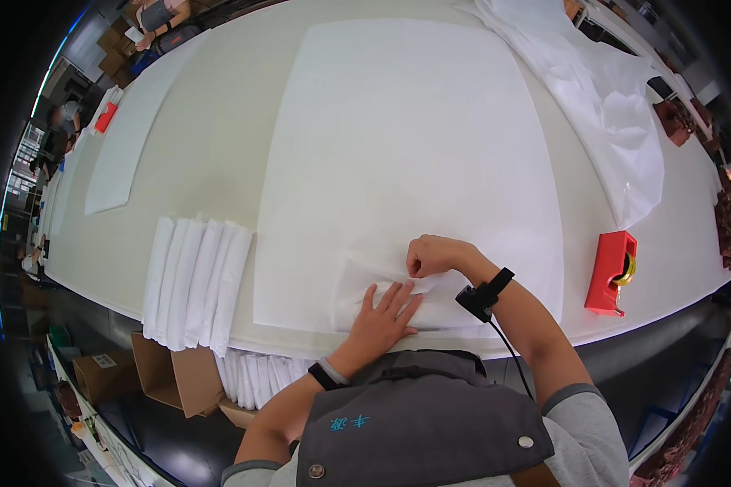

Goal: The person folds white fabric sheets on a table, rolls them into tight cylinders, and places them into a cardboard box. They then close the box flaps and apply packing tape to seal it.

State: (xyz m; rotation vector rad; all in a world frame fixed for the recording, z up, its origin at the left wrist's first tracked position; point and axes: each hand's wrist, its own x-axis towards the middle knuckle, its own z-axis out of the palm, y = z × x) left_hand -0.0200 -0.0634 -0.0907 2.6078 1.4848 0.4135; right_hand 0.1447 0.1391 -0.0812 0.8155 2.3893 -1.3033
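Observation:
A large white sheet (406, 138) lies flat on the table in front of me. Upon its near end rests a smaller, thin white piece (351, 284), slightly wrinkled; whether it is cloth, film or paper I cannot make out. My left hand (388, 315) presses down on this piece with the palm low and the fingers spread. Just beyond those fingertips, my right hand (432, 255) is closed in a pinch at the piece's raised fold. The pinching fingertips are partly hidden by the curled hand.
White rolls (196, 280) lie side by side at the left. A red tape dispenser (611, 273) stands right, below crumpled white sheeting (601, 97). Another white sheet (130, 154) lies far left. Below the table edge are cardboard boxes (170, 373) and more white rolls (260, 377). People work beyond.

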